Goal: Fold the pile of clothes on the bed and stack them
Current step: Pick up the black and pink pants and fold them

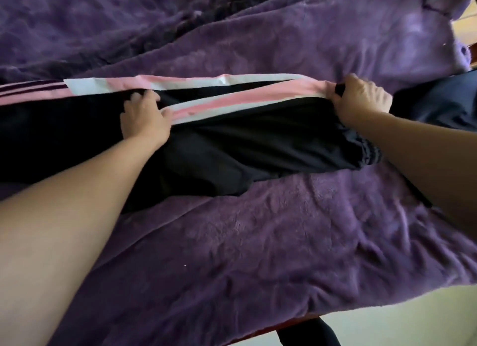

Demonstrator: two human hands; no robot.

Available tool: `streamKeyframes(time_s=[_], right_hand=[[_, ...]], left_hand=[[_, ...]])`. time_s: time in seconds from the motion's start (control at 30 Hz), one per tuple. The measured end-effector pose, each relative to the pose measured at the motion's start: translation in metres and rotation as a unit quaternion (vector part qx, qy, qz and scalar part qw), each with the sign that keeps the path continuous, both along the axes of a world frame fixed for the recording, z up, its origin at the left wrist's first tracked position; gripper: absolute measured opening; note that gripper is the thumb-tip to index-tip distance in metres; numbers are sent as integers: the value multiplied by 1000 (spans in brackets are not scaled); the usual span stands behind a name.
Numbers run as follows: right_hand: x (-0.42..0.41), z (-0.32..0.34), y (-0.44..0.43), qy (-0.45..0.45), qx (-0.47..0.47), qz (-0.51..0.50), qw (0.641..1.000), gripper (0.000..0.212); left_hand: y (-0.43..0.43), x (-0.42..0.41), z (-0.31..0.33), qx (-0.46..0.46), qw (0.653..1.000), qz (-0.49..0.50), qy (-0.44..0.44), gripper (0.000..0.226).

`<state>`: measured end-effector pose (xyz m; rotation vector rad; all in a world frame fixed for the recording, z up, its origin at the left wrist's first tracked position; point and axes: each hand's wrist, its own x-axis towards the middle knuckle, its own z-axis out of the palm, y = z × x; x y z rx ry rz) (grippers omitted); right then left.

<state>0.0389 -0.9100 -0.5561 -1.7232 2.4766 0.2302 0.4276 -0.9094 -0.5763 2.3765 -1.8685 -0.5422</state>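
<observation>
The black garment (232, 144) with pink and white stripes lies stretched across the middle of the frame on the purple blanket (258, 242), running off the left edge. My left hand (144, 118) rests flat on it at centre left, fingers spread, thumb against the lower stripe. My right hand (361, 98) at centre right is closed in a fist around the bunched end of the upper stripe and black cloth. Another dark cloth (444, 100) lies at the right edge.
</observation>
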Motion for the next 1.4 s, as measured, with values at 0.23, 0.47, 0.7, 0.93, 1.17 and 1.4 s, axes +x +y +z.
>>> streamKeyframes(time_s=[0.23,0.47,0.7,0.93,1.17,1.4], right_hand=[[107,38,8,-4,-82,162,983,48],[337,26,64,-179,53,384,904,38],[395,-6,52,-70,89,359,926,26],[400,17,5,-166,-55,209,962,22],[401,10,-61,-118,-48,60,990,26],[417,-4,-26,-173,-72,184,965,38]], left_hand=[[92,94,34,-54,994,-89,-40,59],[225,207,32,136,979,-65,-139,63],[254,307,27,136,976,-15,-167,18],[167,397,75,-52,989,134,-42,11],[22,443,80,-115,978,152,89,17],[-12,435,15,21,887,377,268,78]])
